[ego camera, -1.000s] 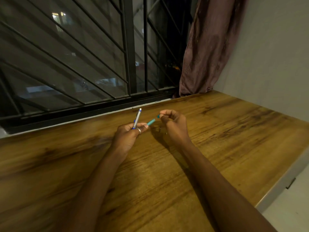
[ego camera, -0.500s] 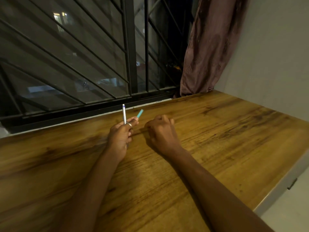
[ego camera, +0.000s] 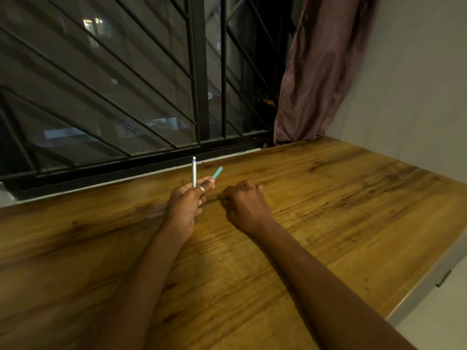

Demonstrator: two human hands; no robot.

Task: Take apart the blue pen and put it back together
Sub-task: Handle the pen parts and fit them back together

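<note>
My left hand (ego camera: 185, 205) holds two pen parts above the wooden table (ego camera: 328, 210). One is a white refill (ego camera: 194, 170) with a blue tip, standing upright between the fingers. The other is a teal barrel piece (ego camera: 217, 172), slanting up to the right from the fingertips. A ring shows on one finger of this hand. My right hand (ego camera: 243, 203) rests knuckles-up on the table just to the right, fingers curled under. Whatever lies beneath those fingers is hidden.
A barred window (ego camera: 126, 84) runs along the table's far edge. A dark pink curtain (ego camera: 321, 72) hangs at the far right corner beside a pale wall (ego camera: 417, 84). The table's right edge (ego camera: 429, 281) drops off to a white surface.
My right hand let go of the teal piece and came down onto the table with fingers curled. My left hand shifted left and turned the refill upright, keeping both parts.
</note>
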